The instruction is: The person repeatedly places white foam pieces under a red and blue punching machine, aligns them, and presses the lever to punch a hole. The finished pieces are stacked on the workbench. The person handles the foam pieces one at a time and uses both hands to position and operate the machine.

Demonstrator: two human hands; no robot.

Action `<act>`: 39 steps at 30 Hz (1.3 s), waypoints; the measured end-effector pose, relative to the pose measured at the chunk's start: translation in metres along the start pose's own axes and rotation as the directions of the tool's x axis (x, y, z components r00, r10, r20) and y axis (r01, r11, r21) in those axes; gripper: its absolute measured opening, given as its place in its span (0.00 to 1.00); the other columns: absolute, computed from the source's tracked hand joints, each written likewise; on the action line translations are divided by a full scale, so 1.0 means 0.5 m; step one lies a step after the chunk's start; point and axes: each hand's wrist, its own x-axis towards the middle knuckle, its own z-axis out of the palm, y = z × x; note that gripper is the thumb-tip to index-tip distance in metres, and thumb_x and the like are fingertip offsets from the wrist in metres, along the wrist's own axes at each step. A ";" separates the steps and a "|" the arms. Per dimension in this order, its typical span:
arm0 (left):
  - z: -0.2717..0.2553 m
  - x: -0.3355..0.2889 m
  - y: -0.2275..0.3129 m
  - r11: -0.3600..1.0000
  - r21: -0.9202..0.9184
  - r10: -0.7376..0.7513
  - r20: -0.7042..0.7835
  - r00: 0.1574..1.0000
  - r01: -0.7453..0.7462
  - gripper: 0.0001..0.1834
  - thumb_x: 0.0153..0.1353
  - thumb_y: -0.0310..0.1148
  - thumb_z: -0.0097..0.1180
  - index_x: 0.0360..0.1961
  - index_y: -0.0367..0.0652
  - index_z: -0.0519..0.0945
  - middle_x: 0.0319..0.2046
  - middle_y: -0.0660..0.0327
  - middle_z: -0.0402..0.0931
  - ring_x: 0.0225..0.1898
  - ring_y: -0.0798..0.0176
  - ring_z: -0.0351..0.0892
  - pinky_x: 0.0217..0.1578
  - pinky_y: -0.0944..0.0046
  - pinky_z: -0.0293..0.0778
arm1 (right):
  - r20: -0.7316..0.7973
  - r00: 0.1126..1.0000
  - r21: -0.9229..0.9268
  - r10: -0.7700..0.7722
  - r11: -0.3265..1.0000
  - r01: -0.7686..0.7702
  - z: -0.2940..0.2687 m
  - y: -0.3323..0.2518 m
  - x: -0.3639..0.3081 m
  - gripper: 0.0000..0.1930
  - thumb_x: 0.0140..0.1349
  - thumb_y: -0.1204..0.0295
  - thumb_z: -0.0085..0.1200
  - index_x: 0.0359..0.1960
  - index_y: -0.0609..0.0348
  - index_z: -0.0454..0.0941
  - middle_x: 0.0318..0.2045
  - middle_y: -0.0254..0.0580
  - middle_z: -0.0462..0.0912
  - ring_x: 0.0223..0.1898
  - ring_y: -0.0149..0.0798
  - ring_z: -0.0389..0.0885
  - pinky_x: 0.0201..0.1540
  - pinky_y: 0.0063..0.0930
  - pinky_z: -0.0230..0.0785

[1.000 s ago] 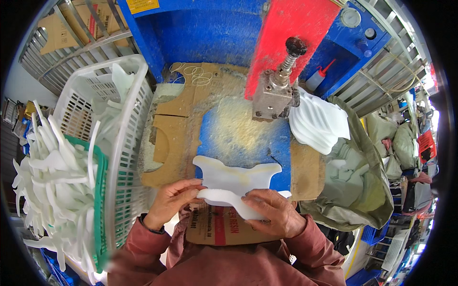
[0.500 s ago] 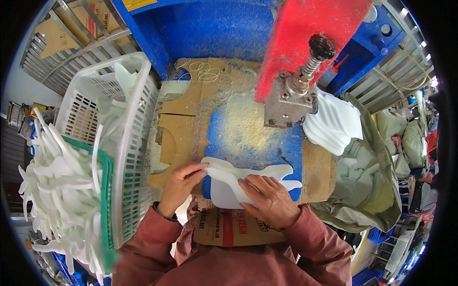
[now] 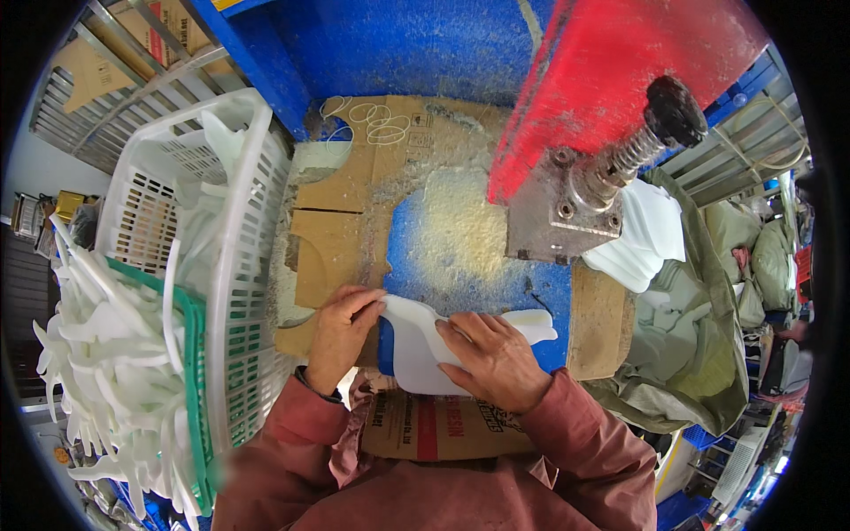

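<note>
A pale white flexible sheet [image 3: 414, 356] lies over the front of the blue work pad [image 3: 551, 292], its near edge reaching past the pad. On it is a thin, wavy white cut-out piece [image 3: 531, 324], whose rounded right end sticks out beyond my right hand. My left hand [image 3: 343, 329] pinches the left end of the white material between thumb and fingertips. With fingers curled and thumb below, my right hand [image 3: 496, 358] grips the wavy piece around its middle. The palm hides part of that piece and of the sheet.
Beyond my right hand hangs a red press arm [image 3: 611, 97] with a metal block [image 3: 562, 212]. White basket [image 3: 239, 230] and a heap of white curved pieces [image 3: 115, 363] stand left. Stacked white sheets [image 3: 642, 234] and an olive sack [image 3: 708, 354] are right. Yellowish dust [image 3: 465, 234] coats the pad.
The red press arm and its metal block have swung to the right. My right hand has shifted slightly up over the wavy piece, while my left hand keeps its pinch.
</note>
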 end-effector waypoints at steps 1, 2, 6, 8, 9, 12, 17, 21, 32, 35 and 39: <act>0.001 0.001 -0.001 1.000 0.009 -0.001 -0.004 1.000 0.001 0.11 0.63 0.24 0.69 0.47 0.36 0.89 0.41 0.54 0.86 0.42 0.59 0.87 0.45 0.64 0.80 | 0.004 1.000 0.001 -0.002 1.000 0.002 0.003 0.002 0.003 0.27 0.58 0.65 0.67 0.58 0.63 0.77 0.49 0.46 0.76 0.49 0.49 0.81 0.53 0.43 0.75; 0.002 0.002 -0.003 1.000 0.014 -0.001 -0.011 1.000 0.001 0.11 0.63 0.24 0.69 0.47 0.36 0.89 0.41 0.53 0.86 0.42 0.59 0.87 0.45 0.63 0.80 | 0.007 1.000 0.002 -0.004 1.000 0.004 0.006 0.004 0.005 0.27 0.58 0.64 0.67 0.57 0.63 0.77 0.49 0.46 0.76 0.49 0.49 0.81 0.52 0.43 0.75; 0.002 0.003 -0.004 0.995 0.098 0.002 -0.008 1.000 -0.001 0.11 0.63 0.25 0.69 0.46 0.36 0.89 0.42 0.51 0.87 0.42 0.56 0.87 0.45 0.62 0.81 | 0.011 1.000 -0.016 0.012 1.000 -0.011 0.015 0.008 0.010 0.26 0.57 0.64 0.67 0.57 0.63 0.77 0.48 0.45 0.76 0.48 0.49 0.80 0.52 0.44 0.75; 0.002 0.002 -0.003 0.994 0.107 -0.016 -0.007 1.000 0.017 0.10 0.64 0.26 0.69 0.46 0.36 0.89 0.42 0.51 0.88 0.42 0.56 0.87 0.45 0.61 0.81 | 0.014 1.000 -0.032 0.018 0.999 -0.018 0.018 0.010 0.008 0.26 0.57 0.65 0.67 0.56 0.62 0.77 0.48 0.45 0.76 0.48 0.49 0.80 0.53 0.44 0.75; 0.002 0.001 -0.002 0.995 0.095 -0.017 -0.017 1.000 0.018 0.11 0.64 0.27 0.68 0.46 0.37 0.89 0.41 0.51 0.88 0.42 0.53 0.87 0.44 0.59 0.81 | 0.033 0.999 -0.030 0.027 0.999 -0.026 0.018 0.011 0.007 0.27 0.57 0.65 0.68 0.57 0.62 0.78 0.50 0.46 0.76 0.49 0.49 0.81 0.53 0.44 0.75; 0.003 -0.003 0.002 0.994 0.104 0.018 -0.037 0.999 -0.014 0.11 0.63 0.28 0.68 0.46 0.39 0.89 0.39 0.50 0.87 0.41 0.47 0.87 0.43 0.56 0.81 | 0.077 0.996 -0.028 0.055 0.998 -0.053 0.018 0.012 0.002 0.28 0.58 0.65 0.69 0.59 0.62 0.78 0.53 0.47 0.76 0.50 0.50 0.81 0.53 0.44 0.75; 0.008 -0.003 -0.002 0.938 0.283 0.212 -0.015 0.977 -0.200 0.09 0.62 0.27 0.68 0.44 0.40 0.89 0.40 0.51 0.88 0.41 0.46 0.85 0.43 0.53 0.81 | 0.120 0.989 -0.049 0.083 0.996 -0.078 0.022 0.013 0.003 0.27 0.58 0.64 0.69 0.59 0.60 0.79 0.52 0.44 0.75 0.51 0.48 0.80 0.54 0.44 0.75; 0.015 -0.003 -0.005 0.921 0.326 0.234 -0.018 0.972 -0.215 0.09 0.62 0.27 0.68 0.43 0.41 0.89 0.40 0.52 0.87 0.42 0.46 0.85 0.44 0.52 0.80 | 0.123 0.988 -0.079 0.091 0.993 -0.082 0.023 0.016 0.006 0.26 0.58 0.64 0.69 0.58 0.58 0.80 0.52 0.43 0.75 0.51 0.47 0.80 0.54 0.43 0.75; 0.016 0.007 -0.003 0.924 0.329 0.198 0.024 0.980 -0.194 0.08 0.61 0.26 0.68 0.42 0.40 0.88 0.39 0.54 0.85 0.41 0.45 0.84 0.43 0.51 0.80 | 0.052 0.997 -0.079 0.050 0.996 -0.046 0.019 0.024 0.020 0.19 0.56 0.64 0.68 0.47 0.57 0.82 0.43 0.41 0.76 0.46 0.46 0.81 0.49 0.43 0.74; 0.018 0.008 -0.004 0.925 0.326 0.204 0.013 0.979 -0.197 0.07 0.61 0.25 0.67 0.41 0.41 0.88 0.38 0.54 0.84 0.41 0.45 0.83 0.43 0.51 0.79 | 0.147 0.984 -0.080 0.105 0.992 -0.094 0.019 0.027 0.019 0.23 0.59 0.64 0.69 0.55 0.57 0.82 0.49 0.41 0.75 0.50 0.46 0.80 0.54 0.42 0.74; 0.024 0.008 -0.005 0.926 0.331 0.187 0.011 0.982 -0.180 0.07 0.61 0.25 0.67 0.40 0.41 0.88 0.37 0.54 0.84 0.43 0.44 0.83 0.45 0.50 0.79 | 0.162 0.982 -0.151 0.098 0.986 -0.073 0.025 0.033 0.025 0.21 0.59 0.64 0.68 0.53 0.57 0.83 0.47 0.40 0.75 0.49 0.45 0.80 0.53 0.42 0.73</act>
